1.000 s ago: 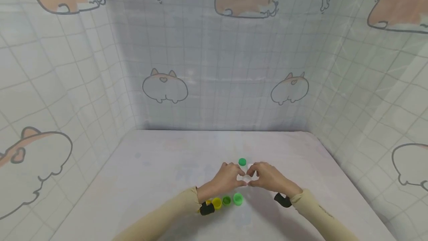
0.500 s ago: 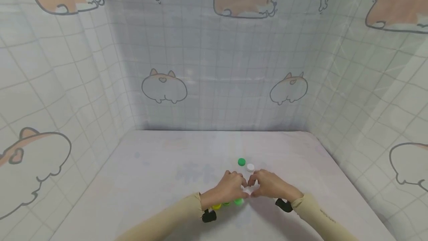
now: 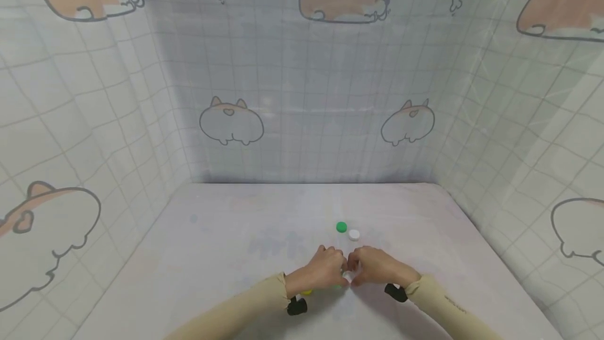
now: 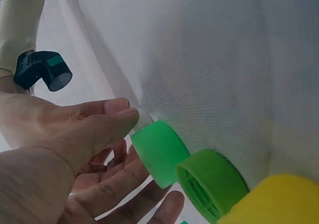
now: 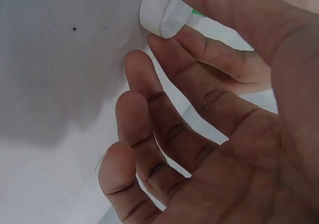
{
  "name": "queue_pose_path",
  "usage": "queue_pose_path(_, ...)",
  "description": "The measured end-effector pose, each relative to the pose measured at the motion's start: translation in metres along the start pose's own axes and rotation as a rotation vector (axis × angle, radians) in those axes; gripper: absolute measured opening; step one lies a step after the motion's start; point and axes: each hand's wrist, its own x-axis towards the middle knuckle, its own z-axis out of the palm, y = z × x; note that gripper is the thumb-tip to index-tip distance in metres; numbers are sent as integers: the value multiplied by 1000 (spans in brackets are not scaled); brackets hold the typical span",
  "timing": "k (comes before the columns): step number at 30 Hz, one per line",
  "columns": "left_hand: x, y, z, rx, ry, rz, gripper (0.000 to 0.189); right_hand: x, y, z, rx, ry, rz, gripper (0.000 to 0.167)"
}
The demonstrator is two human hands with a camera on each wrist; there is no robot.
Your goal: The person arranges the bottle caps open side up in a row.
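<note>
Both hands meet over the table around a white bottle cap [image 3: 348, 276]. In the head view my left hand [image 3: 325, 267] comes from the left and my right hand [image 3: 375, 266] from the right, thumbs and fingers bent around the cap. The right wrist view shows the white cap [image 5: 159, 12] at the right thumb and forefinger, the other fingers loosely bent. In the left wrist view the left thumb tip lies at the white cap's edge, right beside a light green cap [image 4: 159, 153]. A darker green cap [image 4: 213, 183] and a yellow cap [image 4: 281, 204] continue that row.
Behind the hands lie a green cap [image 3: 342, 227] and another white cap [image 3: 354, 235]. The left hand mostly hides the row of caps in the head view. A pale cloth covers the table [image 3: 226, 235]; patterned curtains [image 3: 302, 93] enclose it at the back and sides.
Both hands have brought the white cap toward the body, down beside the light green cap at the row's right end. The back green and white caps stay put.
</note>
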Motion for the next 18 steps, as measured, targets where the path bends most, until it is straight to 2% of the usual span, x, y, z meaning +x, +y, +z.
queue_pose_path(7, 0, 0, 2, 0, 11, 12, 21, 0, 0, 1, -16, -5, 7, 28)
queue_pose_path(13, -1, 1, 3, 13, 1, -5, 20, 1, -2, 3, 13, -31, 41, 27)
queue_pose_path(18, -2, 0, 3, 33, -5, -4, 21, 2, -1, 4, -4, -30, 42, 28)
